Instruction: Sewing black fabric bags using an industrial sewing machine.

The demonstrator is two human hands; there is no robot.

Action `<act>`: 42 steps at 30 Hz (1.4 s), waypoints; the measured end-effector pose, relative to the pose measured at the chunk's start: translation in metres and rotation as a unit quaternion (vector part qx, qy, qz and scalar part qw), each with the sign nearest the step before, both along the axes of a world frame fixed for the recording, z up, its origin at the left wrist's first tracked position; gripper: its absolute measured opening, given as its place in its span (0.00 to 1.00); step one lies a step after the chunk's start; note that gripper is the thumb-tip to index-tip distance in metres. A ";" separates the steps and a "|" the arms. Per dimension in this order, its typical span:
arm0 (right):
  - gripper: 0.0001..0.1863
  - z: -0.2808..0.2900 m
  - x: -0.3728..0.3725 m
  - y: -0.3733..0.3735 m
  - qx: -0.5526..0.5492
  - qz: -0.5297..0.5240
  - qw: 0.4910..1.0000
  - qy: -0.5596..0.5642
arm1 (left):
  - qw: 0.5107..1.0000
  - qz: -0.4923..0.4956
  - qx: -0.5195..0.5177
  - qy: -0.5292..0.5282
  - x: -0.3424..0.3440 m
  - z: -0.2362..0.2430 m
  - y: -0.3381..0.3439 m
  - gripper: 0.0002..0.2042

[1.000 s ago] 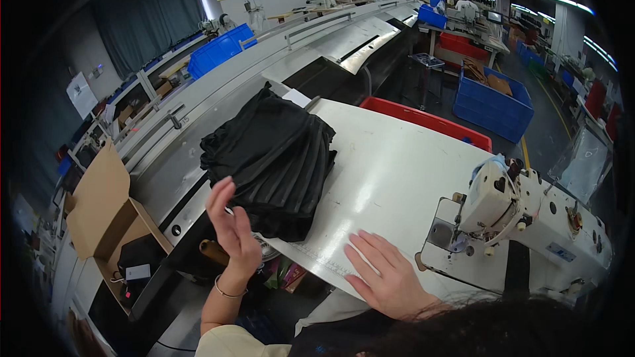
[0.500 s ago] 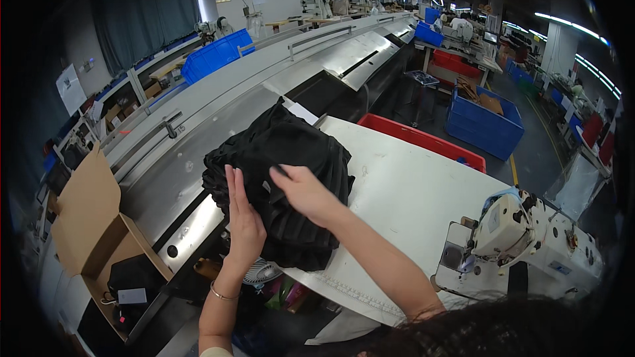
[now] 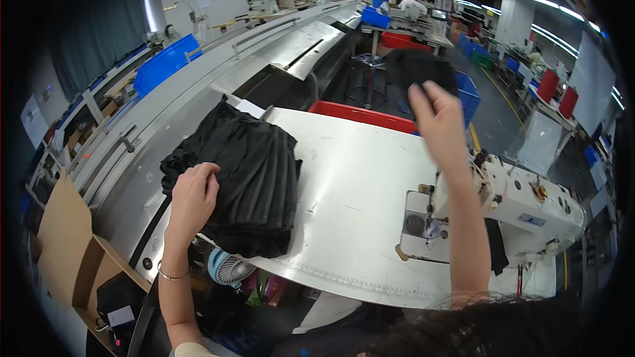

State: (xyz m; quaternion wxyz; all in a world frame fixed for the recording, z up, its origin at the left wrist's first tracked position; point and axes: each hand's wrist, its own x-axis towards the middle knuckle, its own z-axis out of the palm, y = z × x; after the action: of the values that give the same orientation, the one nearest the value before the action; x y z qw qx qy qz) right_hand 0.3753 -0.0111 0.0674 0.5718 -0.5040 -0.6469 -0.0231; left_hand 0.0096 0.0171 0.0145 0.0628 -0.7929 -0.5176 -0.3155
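Left hand: your left hand [image 3: 193, 195] rests on the near left edge of the stack [image 3: 239, 182], fingers curled together and pressing into the black cloth.
Stack: folded black pieces lie under and beyond your left fingers, on the table [image 3: 357, 178].
Fan: a small fan [image 3: 227, 269] sits below the table edge, just nearer than your left wrist.
Box: an open carton [image 3: 66, 244] stands well left of your left hand.
Machine: the white sewing machine [image 3: 503, 201] sits beside your right forearm, to its right.
Right hand: your right hand [image 3: 436, 116] is raised above the table, fingers closed on a black piece [image 3: 420, 69].
Piece: it hangs just past your right fingertips, blurred.
Bin: a red bin [image 3: 360, 114] lies beyond the table, left of your right hand.
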 end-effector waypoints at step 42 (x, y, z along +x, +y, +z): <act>0.27 -0.229 0.088 -0.156 -0.240 0.236 0.877 -0.343 | 0.876 -0.466 -0.126 -0.015 0.353 -0.187 0.023 0.11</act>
State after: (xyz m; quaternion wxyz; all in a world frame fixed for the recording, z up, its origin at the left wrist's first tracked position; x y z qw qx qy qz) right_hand 0.4630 -0.1672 -0.1612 0.1641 -0.4191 -0.8877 0.0971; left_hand 0.3621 0.0399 -0.1724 -0.2001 -0.9386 -0.1245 -0.2519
